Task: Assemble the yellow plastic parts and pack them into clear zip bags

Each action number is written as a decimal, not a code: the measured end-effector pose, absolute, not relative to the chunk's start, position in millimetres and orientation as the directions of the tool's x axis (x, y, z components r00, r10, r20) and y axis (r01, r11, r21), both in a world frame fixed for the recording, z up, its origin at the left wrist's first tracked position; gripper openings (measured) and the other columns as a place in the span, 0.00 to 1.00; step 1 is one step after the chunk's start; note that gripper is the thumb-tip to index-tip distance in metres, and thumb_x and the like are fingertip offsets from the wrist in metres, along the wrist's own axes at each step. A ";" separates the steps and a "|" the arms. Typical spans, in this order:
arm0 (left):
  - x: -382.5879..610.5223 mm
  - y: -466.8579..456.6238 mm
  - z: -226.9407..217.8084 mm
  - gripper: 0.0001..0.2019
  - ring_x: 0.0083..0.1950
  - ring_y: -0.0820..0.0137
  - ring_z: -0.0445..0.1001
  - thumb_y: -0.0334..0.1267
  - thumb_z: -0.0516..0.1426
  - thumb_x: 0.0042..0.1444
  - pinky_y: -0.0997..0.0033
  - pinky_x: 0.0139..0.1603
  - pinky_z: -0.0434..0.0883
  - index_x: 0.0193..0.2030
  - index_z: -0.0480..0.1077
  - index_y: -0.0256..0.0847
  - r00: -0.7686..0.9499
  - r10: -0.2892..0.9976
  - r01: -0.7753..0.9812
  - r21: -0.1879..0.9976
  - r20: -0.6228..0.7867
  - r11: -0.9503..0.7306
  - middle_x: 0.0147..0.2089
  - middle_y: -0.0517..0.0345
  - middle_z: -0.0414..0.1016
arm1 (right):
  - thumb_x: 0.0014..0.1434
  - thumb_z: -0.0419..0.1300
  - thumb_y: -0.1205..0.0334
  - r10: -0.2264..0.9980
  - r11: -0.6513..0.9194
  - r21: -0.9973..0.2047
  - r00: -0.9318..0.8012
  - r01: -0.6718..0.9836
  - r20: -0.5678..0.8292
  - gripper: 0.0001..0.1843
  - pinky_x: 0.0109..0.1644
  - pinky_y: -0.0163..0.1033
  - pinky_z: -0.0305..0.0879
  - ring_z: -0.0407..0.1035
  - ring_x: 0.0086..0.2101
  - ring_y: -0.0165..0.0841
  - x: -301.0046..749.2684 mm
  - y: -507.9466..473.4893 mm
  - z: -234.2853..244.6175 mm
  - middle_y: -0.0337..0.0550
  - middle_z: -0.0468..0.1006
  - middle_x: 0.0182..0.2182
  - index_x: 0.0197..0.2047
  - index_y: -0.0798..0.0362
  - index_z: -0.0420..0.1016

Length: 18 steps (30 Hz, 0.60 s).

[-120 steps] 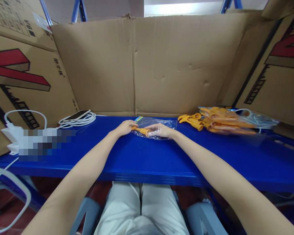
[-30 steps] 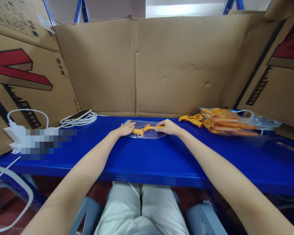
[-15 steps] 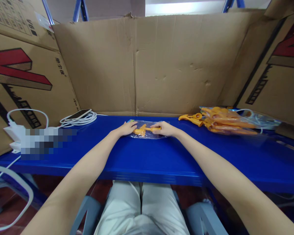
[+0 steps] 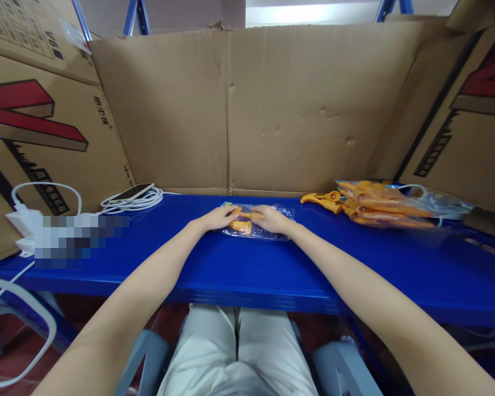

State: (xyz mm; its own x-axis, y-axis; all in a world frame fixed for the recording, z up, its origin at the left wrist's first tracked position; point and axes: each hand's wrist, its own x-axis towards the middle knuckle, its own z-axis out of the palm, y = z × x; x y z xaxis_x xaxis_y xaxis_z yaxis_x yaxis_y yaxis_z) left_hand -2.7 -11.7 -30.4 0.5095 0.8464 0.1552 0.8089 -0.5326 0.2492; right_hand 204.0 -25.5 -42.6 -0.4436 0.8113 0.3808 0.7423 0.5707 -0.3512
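Observation:
A clear plastic bag (image 4: pixel 278 234) lies flat on the blue table (image 4: pixel 239 269) under both hands. On it rests an orange plastic piece (image 4: pixel 241 226) with a wide, flared end. Just behind, a slimmer orange plastic piece (image 4: pixel 252 215) stretches between the hands. My right hand (image 4: pixel 272 219) has its fingers closed on the slimmer piece's right part. My left hand (image 4: pixel 221 218) pinches an orange end at the left; whether this belongs to the same slim piece is hard to tell. Fingers partly hide both pieces.
At the right lie loose orange pieces (image 4: pixel 322 200) and a filled bag of orange pieces (image 4: pixel 383 204). A phone (image 4: pixel 134 192) rests on a coiled white cable (image 4: pixel 148 199) at the left, near a white power plug (image 4: pixel 28 225). A cardboard wall (image 4: pixel 297 110) closes the back.
My hands have come closer together, the right one moving left. The slim orange piece has shifted left, and the flared piece now lies slightly nearer me. The bag has moved slightly right.

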 end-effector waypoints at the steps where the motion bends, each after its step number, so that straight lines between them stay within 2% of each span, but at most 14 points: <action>1: -2.8 -10.7 -30.3 0.25 0.65 0.69 0.55 0.44 0.43 0.60 0.73 0.63 0.52 0.62 0.58 0.39 0.488 0.858 0.819 0.255 0.163 -0.514 0.65 0.57 0.57 | 0.53 0.58 0.66 0.806 0.576 -0.315 -0.460 0.754 0.372 0.21 0.56 0.42 0.59 0.66 0.51 0.38 206.1 -26.3 -41.0 0.48 0.72 0.51 0.51 0.53 0.71; 5: -8.0 -4.4 -28.1 0.24 0.62 0.72 0.60 0.33 0.41 0.59 0.76 0.62 0.54 0.60 0.61 0.35 0.392 0.895 0.858 0.268 0.211 -0.439 0.62 0.56 0.62 | 0.48 0.63 0.59 0.849 0.504 -0.181 -0.446 0.845 0.282 0.22 0.50 0.40 0.62 0.68 0.47 0.41 220.1 -31.4 -28.5 0.49 0.76 0.45 0.47 0.54 0.73; 7: -12.2 -1.5 -27.0 0.23 0.60 0.71 0.63 0.30 0.43 0.56 0.76 0.60 0.57 0.58 0.64 0.37 0.369 0.903 0.870 0.259 0.221 -0.419 0.60 0.57 0.65 | 0.47 0.63 0.57 0.874 0.470 -0.172 -0.427 0.866 0.233 0.18 0.45 0.39 0.64 0.71 0.41 0.41 226.6 -32.9 -22.9 0.48 0.78 0.39 0.42 0.55 0.76; 12: -17.9 1.2 -27.2 0.22 0.59 0.68 0.65 0.27 0.47 0.52 0.76 0.58 0.61 0.53 0.70 0.39 0.338 0.916 0.895 0.227 0.217 -0.383 0.56 0.58 0.69 | 0.49 0.61 0.59 0.867 0.495 -0.333 -0.436 0.802 0.240 0.14 0.32 0.33 0.62 0.70 0.28 0.31 230.8 -29.9 -22.6 0.43 0.77 0.29 0.38 0.57 0.75; 18: -16.7 -0.9 -27.1 0.22 0.57 0.69 0.68 0.26 0.45 0.53 0.77 0.56 0.61 0.50 0.73 0.41 0.355 0.913 0.888 0.233 0.203 -0.397 0.54 0.60 0.72 | 0.48 0.63 0.62 0.897 0.430 -0.454 -0.310 0.781 0.316 0.13 0.31 0.32 0.61 0.68 0.27 0.28 220.4 -23.6 -33.9 0.42 0.77 0.30 0.38 0.57 0.75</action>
